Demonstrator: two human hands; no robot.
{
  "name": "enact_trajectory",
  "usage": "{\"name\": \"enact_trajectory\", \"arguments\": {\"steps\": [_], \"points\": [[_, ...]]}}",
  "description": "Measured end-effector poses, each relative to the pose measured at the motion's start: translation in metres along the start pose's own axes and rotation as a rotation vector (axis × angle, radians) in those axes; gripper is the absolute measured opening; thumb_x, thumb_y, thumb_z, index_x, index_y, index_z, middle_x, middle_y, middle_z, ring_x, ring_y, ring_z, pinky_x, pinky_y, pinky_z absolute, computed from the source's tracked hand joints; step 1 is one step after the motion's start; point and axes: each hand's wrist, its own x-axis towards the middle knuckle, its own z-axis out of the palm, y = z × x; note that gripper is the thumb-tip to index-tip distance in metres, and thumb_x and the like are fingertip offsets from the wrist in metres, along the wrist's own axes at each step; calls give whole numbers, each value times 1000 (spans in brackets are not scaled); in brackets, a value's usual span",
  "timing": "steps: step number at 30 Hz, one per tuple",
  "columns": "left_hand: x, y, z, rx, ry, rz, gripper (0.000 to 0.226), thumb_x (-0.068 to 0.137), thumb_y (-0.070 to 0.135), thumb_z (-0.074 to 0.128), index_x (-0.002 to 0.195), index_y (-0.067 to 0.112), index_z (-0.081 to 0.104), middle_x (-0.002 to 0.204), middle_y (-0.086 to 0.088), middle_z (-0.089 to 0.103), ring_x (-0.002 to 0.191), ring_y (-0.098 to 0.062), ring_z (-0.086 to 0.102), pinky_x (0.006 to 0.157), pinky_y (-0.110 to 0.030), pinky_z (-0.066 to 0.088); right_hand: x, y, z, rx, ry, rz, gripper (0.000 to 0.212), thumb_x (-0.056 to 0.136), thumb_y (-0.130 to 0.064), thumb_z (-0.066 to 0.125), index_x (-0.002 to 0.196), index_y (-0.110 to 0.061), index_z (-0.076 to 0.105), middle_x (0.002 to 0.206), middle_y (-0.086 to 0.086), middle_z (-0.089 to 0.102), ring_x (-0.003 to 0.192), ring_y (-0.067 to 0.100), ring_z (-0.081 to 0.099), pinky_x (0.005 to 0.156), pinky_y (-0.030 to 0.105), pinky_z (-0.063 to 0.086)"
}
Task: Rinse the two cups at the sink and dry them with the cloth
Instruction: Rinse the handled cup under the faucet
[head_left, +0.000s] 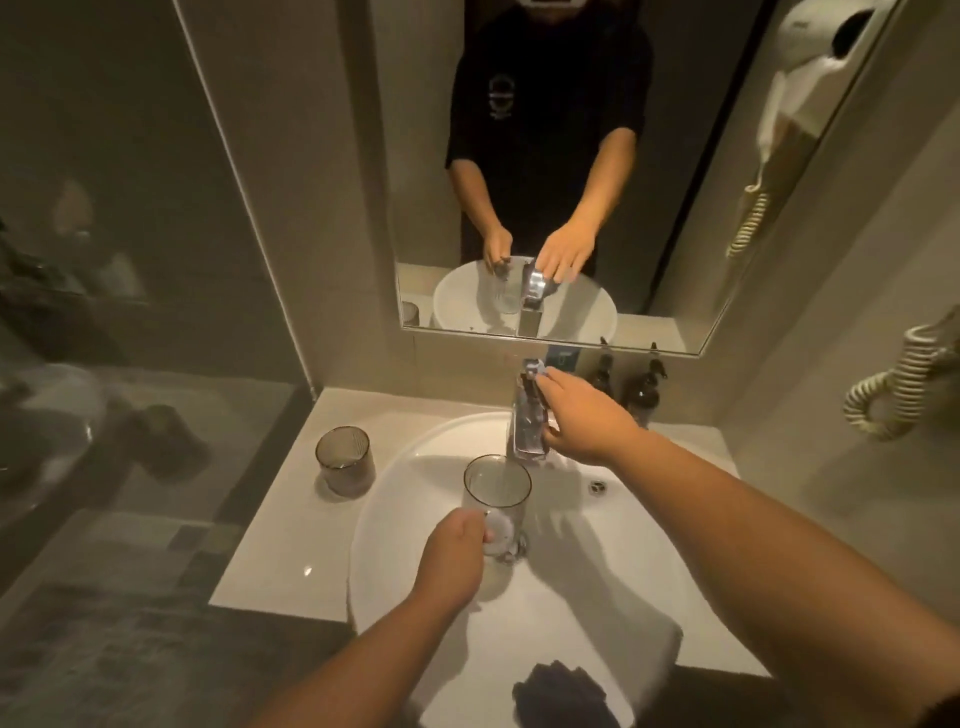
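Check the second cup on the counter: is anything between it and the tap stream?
Only the cup under the tap, held by the left hand in the sink, occupies that spot. The second cup stands alone on the counter. The right hand rests on the faucet.

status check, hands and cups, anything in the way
Left hand holds clear cup under running faucet. Right hand on the faucet handle. Second cup waits on counter, dark cloth on basin front rim. Nothing blocking.
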Motion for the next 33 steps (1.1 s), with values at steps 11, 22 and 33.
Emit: {"name": "enact_trajectory", "arguments": {"steps": [11, 22, 33], "points": [[27, -6, 36, 27, -22, -27, 31, 100, 22, 40, 78, 16, 61, 89, -5, 65, 72, -14, 55, 41, -9, 42, 37, 14, 2, -116, 62, -119, 25, 88, -12, 57, 112, -12, 50, 113, 13, 60, 95, 33, 59, 75, 41, 49], [14, -16, 48, 35, -42, -1, 41, 78, 39, 41, 77, 4, 61, 79, -4, 63, 77, -21, 56, 69, -33, 42, 69, 23, -17, -178, -40, -141, 40, 86, -15, 49, 126, -13, 56, 106, 14, 66, 90, 35, 62, 71, 42, 54], [19, -30, 52, 29, -71, -17, 31, 87, 39, 37, 69, 20, 54, 76, 0, 60, 72, -15, 56, 59, -21, 44, 70, 23, -10, -126, -35, -108, 43, 84, -9, 48, 127, -12, 54, 104, 14, 65, 85, 33, 62, 70, 43, 55]]}}
